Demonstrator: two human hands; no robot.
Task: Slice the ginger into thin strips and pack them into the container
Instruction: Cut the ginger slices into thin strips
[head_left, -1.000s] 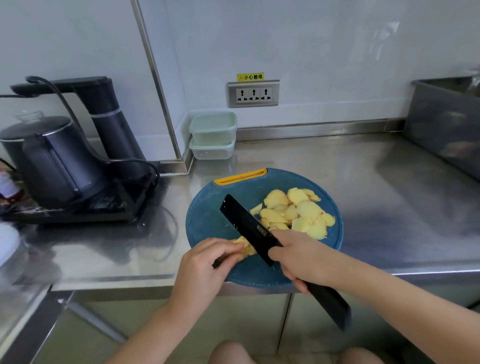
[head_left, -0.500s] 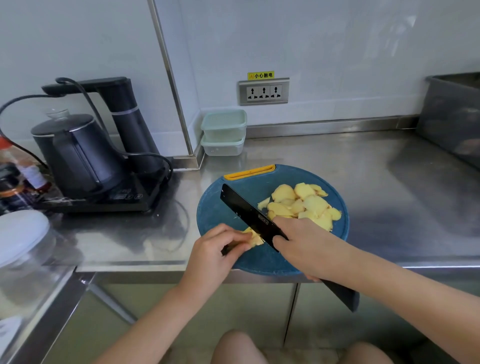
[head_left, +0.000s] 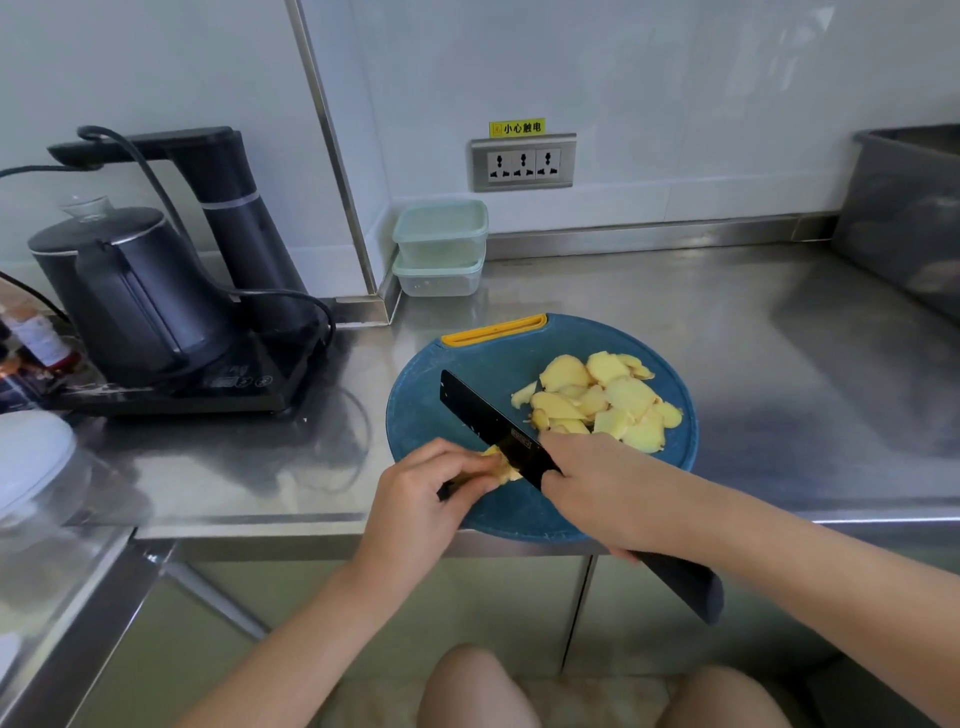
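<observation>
Handling: ginger piece (head_left: 503, 467) judged light, firm and fibrous, wet on cut faces, so liable to slip. It is a small stub, best pinned from above w/ fingertips tucked back from the blade.
Left hand (head_left: 426, 499) grip: fingers curled, pinching the piece down on the board (head_left: 457, 374), near edge.
Right hand (head_left: 597, 493) grip: closed round the knife (head_left: 488, 421) where handle meets blade; blade touching the piece.
Appearance: pale yellow, peeled. Slices (head_left: 608, 400) heaped on board's right side, flat and thin, not yet strips.
Containers (head_left: 440, 247): two, stacked, lidded, at back of worktop (head_left: 727, 322), well apart.
</observation>
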